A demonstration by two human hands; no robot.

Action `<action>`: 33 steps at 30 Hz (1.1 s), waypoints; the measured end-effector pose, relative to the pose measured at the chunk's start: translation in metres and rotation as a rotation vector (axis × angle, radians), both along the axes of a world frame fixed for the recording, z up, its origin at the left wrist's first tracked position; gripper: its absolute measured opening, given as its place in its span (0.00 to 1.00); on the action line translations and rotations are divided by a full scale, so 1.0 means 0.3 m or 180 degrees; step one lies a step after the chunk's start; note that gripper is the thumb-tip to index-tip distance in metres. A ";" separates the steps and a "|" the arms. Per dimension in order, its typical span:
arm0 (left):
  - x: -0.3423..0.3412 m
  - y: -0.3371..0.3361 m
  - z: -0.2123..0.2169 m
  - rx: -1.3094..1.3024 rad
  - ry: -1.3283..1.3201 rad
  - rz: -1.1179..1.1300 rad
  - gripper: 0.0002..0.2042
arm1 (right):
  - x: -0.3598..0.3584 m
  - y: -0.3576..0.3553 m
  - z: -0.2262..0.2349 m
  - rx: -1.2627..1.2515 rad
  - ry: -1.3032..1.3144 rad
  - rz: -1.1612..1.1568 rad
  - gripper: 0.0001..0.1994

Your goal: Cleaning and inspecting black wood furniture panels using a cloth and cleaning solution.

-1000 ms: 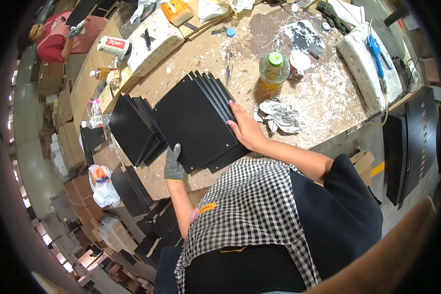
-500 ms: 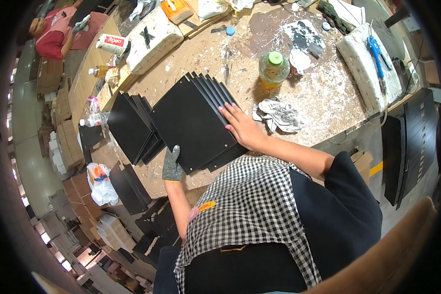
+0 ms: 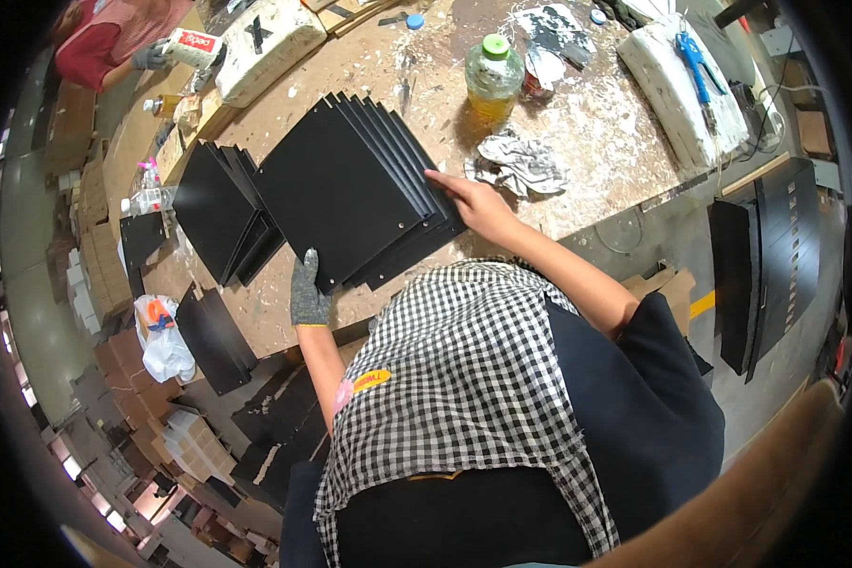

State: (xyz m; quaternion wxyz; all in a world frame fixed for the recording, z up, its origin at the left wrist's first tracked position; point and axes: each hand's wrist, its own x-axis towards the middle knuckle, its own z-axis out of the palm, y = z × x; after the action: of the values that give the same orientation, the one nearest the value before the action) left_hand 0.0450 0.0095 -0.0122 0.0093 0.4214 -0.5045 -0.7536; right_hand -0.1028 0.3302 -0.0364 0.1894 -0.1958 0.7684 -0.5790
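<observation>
A fanned stack of flat black panels lies on the worktable in front of me, small holes showing near the top panel's corners. My left hand, in a grey knitted glove, grips its near left corner; the thumb rests on top and the other fingers are hidden below. At the right side, my bare right hand holds the stepped edges, its fingers close together and partly hidden. Left of this stack, touching or nearly touching it, is a second pile of black panels, spread unevenly.
Beyond my right hand are a crumpled stained rag and a green-capped bottle of yellowish liquid. A blue-handled tool lies on a white block at right. Another person's gloved hand is beside a white bottle at far left.
My right hand has gone from lying spread over the top panel's right side to holding the edges with fingers together. My left hand keeps its corner. The other person's hand has come nearer the white bottle.
</observation>
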 end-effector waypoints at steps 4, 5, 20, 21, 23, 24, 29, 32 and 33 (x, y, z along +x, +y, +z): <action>0.009 -0.009 -0.023 0.0061 0.0277 -0.0067 0.24 | 0.061 -0.025 -0.031 0.0171 0.0554 0.0031 0.27; 0.009 -0.008 -0.026 0.0099 0.0380 -0.0081 0.23 | 0.070 -0.027 -0.042 0.0164 0.0576 0.0033 0.27; 0.034 0.065 0.029 0.0006 0.0658 -0.0269 0.21 | 0.257 -0.030 -0.046 0.0614 0.1517 0.0018 0.29; 0.041 0.058 0.023 0.0050 0.0647 -0.0209 0.20 | 0.261 -0.033 -0.040 0.0669 0.1489 0.0071 0.29; 0.050 0.042 0.011 0.0085 0.0570 -0.0069 0.20 | 0.267 -0.040 -0.027 0.0791 0.1570 0.0076 0.29; 0.062 0.034 0.001 0.0124 0.0487 0.0083 0.19 | 0.274 -0.042 -0.020 0.0915 0.1646 0.0093 0.29; 0.079 0.023 -0.008 0.0314 0.0522 0.0001 0.19 | 0.286 -0.032 -0.027 0.0774 0.1495 0.0125 0.28; 0.088 0.016 -0.014 0.0346 0.0565 -0.0021 0.19 | 0.295 -0.033 -0.018 0.0784 0.1686 0.0132 0.27; 0.088 0.011 -0.014 0.0413 0.0571 -0.0017 0.19 | 0.294 -0.033 -0.011 0.0817 0.1884 0.0119 0.27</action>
State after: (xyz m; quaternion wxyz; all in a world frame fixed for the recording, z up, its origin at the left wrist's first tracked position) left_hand 0.0712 0.0129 -0.0165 0.0251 0.3505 -0.4529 -0.8194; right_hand -0.0147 0.3204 -0.0396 -0.0086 -0.3443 0.8532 -0.3917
